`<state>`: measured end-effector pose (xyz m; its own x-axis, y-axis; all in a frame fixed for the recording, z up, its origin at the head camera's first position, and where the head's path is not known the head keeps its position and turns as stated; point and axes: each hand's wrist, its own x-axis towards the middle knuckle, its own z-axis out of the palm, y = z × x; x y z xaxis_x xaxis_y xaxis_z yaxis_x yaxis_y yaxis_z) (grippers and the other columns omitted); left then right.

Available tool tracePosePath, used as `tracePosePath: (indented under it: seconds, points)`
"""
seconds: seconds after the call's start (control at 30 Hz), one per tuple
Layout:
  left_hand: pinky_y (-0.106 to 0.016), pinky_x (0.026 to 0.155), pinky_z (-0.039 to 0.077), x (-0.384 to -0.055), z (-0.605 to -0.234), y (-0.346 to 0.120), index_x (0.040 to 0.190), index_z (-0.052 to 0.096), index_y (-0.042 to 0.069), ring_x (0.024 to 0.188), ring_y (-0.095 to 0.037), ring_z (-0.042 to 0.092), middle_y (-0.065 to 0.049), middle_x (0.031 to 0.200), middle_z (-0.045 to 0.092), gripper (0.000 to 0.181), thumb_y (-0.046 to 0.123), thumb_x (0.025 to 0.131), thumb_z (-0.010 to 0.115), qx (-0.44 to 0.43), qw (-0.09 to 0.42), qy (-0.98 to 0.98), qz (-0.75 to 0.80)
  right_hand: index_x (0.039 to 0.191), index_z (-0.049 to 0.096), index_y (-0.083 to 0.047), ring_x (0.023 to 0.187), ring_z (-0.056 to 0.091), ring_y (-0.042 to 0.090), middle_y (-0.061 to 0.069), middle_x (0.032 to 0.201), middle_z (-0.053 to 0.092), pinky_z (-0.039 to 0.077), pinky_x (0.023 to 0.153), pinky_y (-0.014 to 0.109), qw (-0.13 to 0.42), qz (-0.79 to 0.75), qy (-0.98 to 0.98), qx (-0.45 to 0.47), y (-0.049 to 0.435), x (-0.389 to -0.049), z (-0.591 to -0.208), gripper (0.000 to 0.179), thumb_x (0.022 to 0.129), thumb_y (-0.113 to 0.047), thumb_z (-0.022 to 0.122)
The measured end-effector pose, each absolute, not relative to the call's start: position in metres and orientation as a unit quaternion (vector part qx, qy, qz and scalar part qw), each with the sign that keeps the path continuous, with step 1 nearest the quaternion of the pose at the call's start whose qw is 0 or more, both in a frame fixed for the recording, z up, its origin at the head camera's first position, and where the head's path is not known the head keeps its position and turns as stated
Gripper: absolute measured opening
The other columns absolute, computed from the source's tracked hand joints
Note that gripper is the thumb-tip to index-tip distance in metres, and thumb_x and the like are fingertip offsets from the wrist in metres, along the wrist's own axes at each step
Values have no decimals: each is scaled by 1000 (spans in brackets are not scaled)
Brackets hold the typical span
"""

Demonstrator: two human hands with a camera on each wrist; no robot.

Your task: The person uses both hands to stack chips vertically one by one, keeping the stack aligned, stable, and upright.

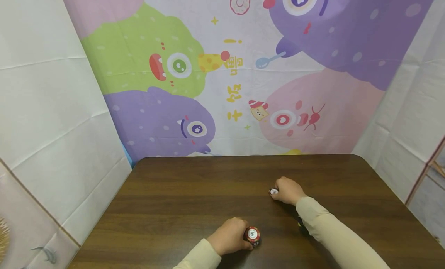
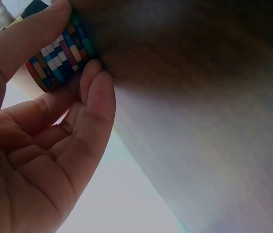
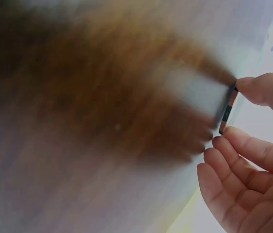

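Observation:
A stack of poker chips (image 1: 252, 234) stands on the brown table (image 1: 167, 207) near its front, the top one red-rimmed with a white centre. My left hand (image 1: 229, 236) curls its thumb and fingers round the stack's side. In the left wrist view, the stack (image 2: 61, 58) shows several layered chips with multicoloured edges. Farther back and to the right, my right hand (image 1: 288, 190) pinches a dark poker chip (image 1: 274, 191) with a pale centre. Seen edge-on in the right wrist view, that chip (image 3: 228, 111) sits between thumb and fingertips, close to the tabletop.
A cloth backdrop (image 1: 240, 83) with cartoon monsters hangs along the table's far edge. White sheets hang at the left (image 1: 52, 91) and right (image 1: 399, 126). The left sleeve (image 1: 201, 255) and right sleeve (image 1: 340, 234) are cream.

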<state>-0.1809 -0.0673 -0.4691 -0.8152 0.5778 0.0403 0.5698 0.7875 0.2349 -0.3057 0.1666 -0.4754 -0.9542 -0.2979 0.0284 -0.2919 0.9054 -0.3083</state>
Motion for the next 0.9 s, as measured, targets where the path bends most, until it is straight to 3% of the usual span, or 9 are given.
tracePosePath:
  seconds: [0.2,0.47,0.67,0.9]
  points:
    - [-18,61,43,-181,-469,-67,78,67,16,64,-2,53,10,72,62,29,30,64,88,302,19,945,121,58,45,-16,55,32,12,-6,59,37,25,53,28,19,-177,971,-159,167,-301,-471,34,80,-21,71]
    - [-19,61,42,-181,-470,-67,77,67,17,64,-2,53,10,71,61,29,30,64,88,302,16,946,119,78,64,-10,60,48,13,-2,69,56,39,57,30,5,-183,967,-180,166,-286,-462,16,79,-23,74]
    - [-19,59,42,-181,-470,-66,75,66,17,63,-3,52,11,70,60,29,30,64,88,303,15,945,118,90,68,-6,66,51,11,0,80,63,44,62,30,-16,-186,961,-205,163,-269,-451,24,76,-24,77]
    - [-19,59,42,-182,-471,-66,75,66,16,62,-3,52,10,69,60,29,30,64,88,300,20,946,122,92,68,-8,71,52,7,-2,85,64,45,63,28,-29,-195,949,-244,155,-246,-441,27,76,-27,79]
